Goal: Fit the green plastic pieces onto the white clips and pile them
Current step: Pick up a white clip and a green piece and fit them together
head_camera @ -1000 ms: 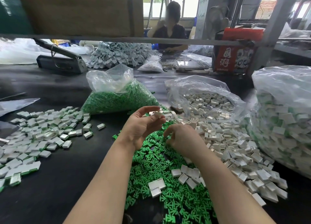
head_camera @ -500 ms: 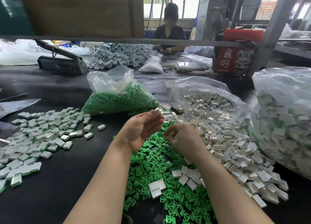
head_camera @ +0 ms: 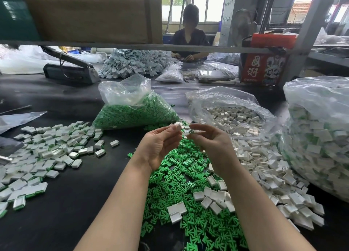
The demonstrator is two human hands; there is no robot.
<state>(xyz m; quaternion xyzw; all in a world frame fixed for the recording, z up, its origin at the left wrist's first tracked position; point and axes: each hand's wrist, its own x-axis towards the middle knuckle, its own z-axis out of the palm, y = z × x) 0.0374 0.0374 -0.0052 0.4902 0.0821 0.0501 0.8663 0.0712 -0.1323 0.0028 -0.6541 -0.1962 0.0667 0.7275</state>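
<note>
Pinching a white clip [head_camera: 177, 125] at its fingertips, the left hand [head_camera: 160, 147] hovers above the loose green pieces [head_camera: 181, 184]. Just beside it, the right hand [head_camera: 213, 143] pinches a clip with a green piece [head_camera: 189, 132]. Finished clips [head_camera: 47, 156] lie piled at left.

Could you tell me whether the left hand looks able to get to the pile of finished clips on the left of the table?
Probably yes. The left hand is raised, pinching a white clip, and only bare black table lies between it and the finished pile; nothing stands in the way.
</note>
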